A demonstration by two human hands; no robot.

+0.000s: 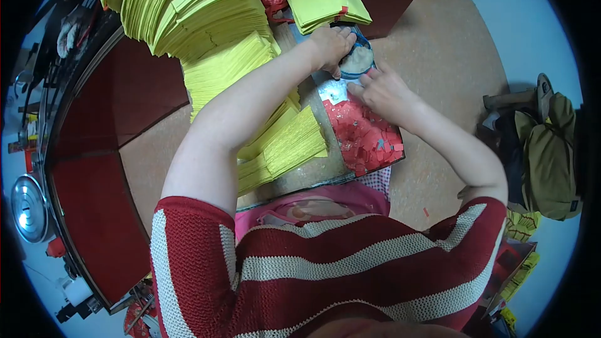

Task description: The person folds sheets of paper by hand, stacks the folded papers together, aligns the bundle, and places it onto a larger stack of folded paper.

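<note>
A round blue-rimmed bowl (358, 61) holds a pale, paste-like substance. My left hand (330, 47) lies against its left side, fingers and thumb bent around the rim. My right hand (385, 92) is at the bowl's lower right edge with its fingers curled in. A small red bit shows at those fingertips; what they hold is partly hidden. Below the bowl lies a heap of red paper pieces (363, 134), with a shiny silvery patch (333, 91) at its upper end. Just above my left hand sits a squared stack of yellow paper (328, 2) with a red strip on its front edge.
Tall fanned piles of yellow paper (194, 9) stand to the left, and a smaller yellow bundle (294, 144) lies nearer me. Crumpled red material (274, 3) is between the stacks. A khaki bag (548, 156) rests at the right. A metal lid (30, 208) is at far left.
</note>
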